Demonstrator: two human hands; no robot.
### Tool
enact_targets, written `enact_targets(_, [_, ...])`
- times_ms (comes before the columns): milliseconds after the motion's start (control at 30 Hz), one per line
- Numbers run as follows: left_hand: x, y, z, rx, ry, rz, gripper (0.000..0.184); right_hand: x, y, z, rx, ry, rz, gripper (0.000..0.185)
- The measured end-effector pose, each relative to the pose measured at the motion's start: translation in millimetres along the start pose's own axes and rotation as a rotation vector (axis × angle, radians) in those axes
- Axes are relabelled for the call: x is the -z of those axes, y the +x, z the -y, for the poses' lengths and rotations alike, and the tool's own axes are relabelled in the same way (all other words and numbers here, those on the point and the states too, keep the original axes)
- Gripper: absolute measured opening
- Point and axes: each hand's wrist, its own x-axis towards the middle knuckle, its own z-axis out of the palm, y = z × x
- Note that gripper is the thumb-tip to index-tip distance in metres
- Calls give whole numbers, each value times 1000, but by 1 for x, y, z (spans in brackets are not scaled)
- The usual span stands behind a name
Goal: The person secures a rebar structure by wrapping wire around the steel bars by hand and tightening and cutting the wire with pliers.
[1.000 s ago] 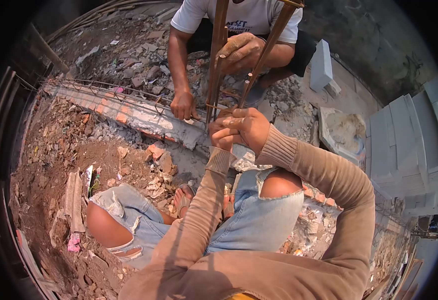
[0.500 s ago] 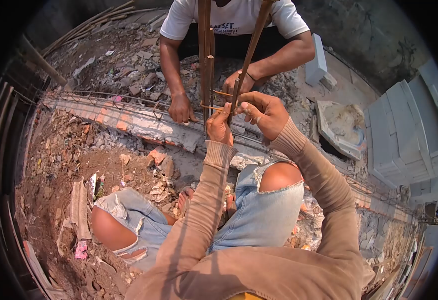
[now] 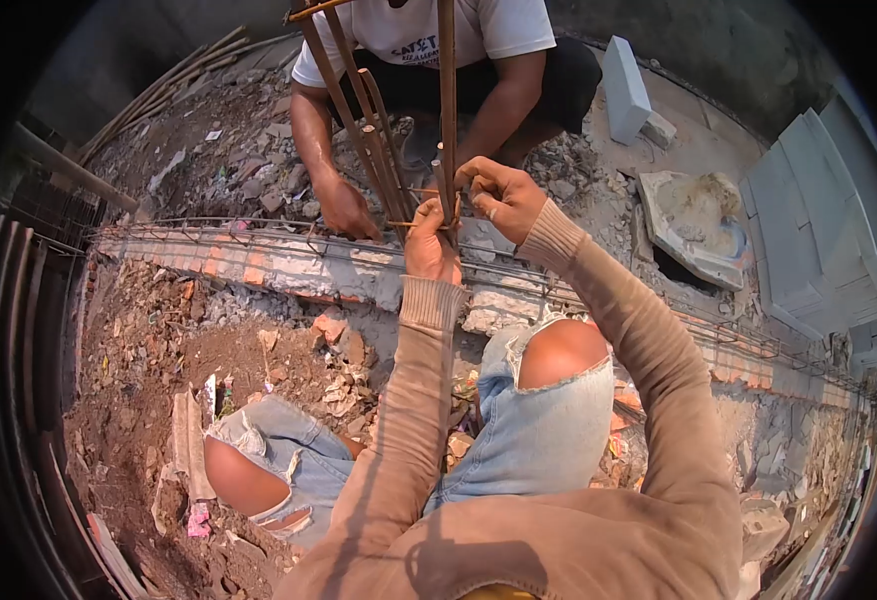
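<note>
Rusty upright steel rebars [image 3: 447, 90] stand in front of me, with a thin steel stirrup [image 3: 398, 224] around their lower part. My left hand [image 3: 431, 248] is closed at the stirrup and grips a rebar, thumb pointing up. Just right of the bars, my right hand [image 3: 506, 203] has its fingers curled and pinched together, close to the same rebar. Whatever lies between those fingertips is too small to make out. Short bar ends [image 3: 369, 130] rise beside the taller ones.
Opposite me crouches a co-worker in a white shirt [image 3: 413, 35], one hand [image 3: 350, 211] low by the bars. Horizontal rebar runs along a brick-and-concrete footing [image 3: 288, 268]. White blocks [image 3: 803, 220] are stacked at right, near a mortar-smeared tub [image 3: 693, 225]. Rubble [image 3: 158, 350] covers the ground.
The view has shifted, and the rebars lean differently in it. My right hand has drawn slightly away from my left. The co-worker's other hand has moved back from the bars.
</note>
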Motion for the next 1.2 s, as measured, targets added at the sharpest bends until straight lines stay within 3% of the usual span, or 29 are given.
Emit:
enact_targets(133, [-15, -10, -3, -66, -46, -66, 21, 8, -6, -8, 68, -129, -24, 23])
enact_targets(233, [-18, -17, -7, -69, -66, 29, 23, 7, -11, -11, 123, -244, -49, 27])
enact_targets(333, [-12, -15, -13, -35, -4, 116, 24, 2, -17, -2, 8, -126, 21, 31])
enact_targets(400, [-11, -15, -16, -35, 75, 132, 24, -2, -15, -22, 100, -115, -30, 30])
enact_targets(533, [-15, -20, -15, -53, 17, 71, 26, -3, -13, -28, 83, -91, -9, 26])
enact_targets(633, [-13, -23, -15, -53, -31, 201, 26, -4, -16, -28, 94, -84, -29, 23])
enact_targets(733, [-10, -24, -19, -17, -154, 184, 28, -9, -17, -28, 96, -71, -65, 23])
enact_targets(800, [-7, -20, -18, 13, -182, 263, 29, -12, -18, -29, 238, -118, -147, 23])
enact_targets(833, [-11, -22, -17, -25, -167, 203, 30, -14, -17, -28, 236, -115, -152, 23])
enact_targets(900, [-12, -23, -15, -60, -148, 138, 31, -18, -15, -26, 470, -259, -318, 23])
enact_targets(1000, [-5, -20, -15, -64, -58, 169, 36, -17, -17, -22, 497, -289, -272, 21])
enact_targets(1133, [-7, -17, -18, -17, -45, 214, 38, -18, -16, -17, 515, -270, -307, 25])
enact_targets(1200, [-14, -20, -20, 5, -57, 195, 39, -17, -17, -12, 295, -97, -236, 18])
